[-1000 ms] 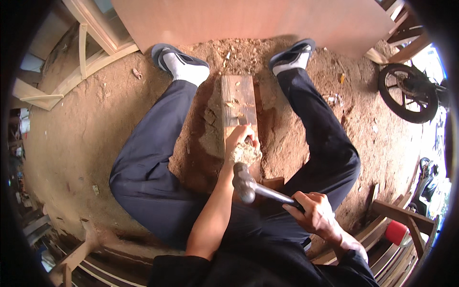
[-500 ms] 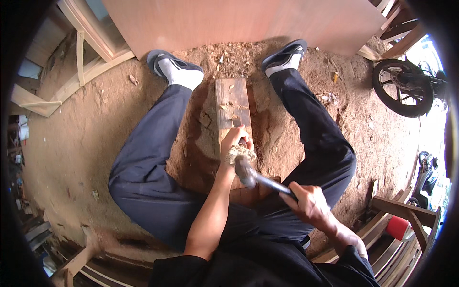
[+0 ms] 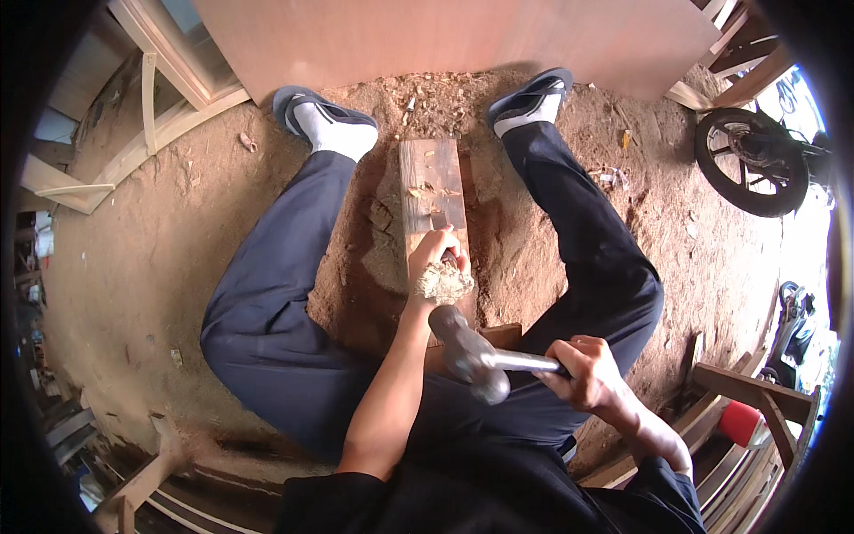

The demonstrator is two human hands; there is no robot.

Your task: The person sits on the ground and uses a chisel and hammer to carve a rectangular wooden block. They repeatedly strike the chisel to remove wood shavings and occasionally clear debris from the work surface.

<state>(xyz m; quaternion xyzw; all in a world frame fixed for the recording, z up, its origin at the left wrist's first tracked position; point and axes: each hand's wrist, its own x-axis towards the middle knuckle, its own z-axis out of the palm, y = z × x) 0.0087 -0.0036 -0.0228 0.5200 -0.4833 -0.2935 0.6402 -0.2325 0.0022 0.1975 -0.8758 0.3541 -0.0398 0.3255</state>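
Observation:
My left hand (image 3: 432, 250) is closed round a chisel with a pale, frayed, flattened handle end (image 3: 444, 283). The chisel stands on a wooden beam (image 3: 431, 165) lying between my legs; its blade (image 3: 439, 219) shows just beyond my fingers. A few wood chips (image 3: 429, 190) lie on the beam's face. In my right hand (image 3: 585, 372) is a hammer (image 3: 471, 356), gripped by its metal shaft. The dark hammer head hangs over my lap, nearer to me than the chisel's end and apart from it.
A wide wooden panel (image 3: 445, 40) stands across the far side, with shavings (image 3: 422, 98) on the dirt floor before it. Wooden frames are at the far left (image 3: 133, 160) and near right (image 3: 752, 392). A motorcycle wheel (image 3: 752, 165) stands at right. My legs flank the beam.
The hammer has drawn back from the chisel's frayed end toward me, and its head now shows larger. My left hand stays in place on the chisel.

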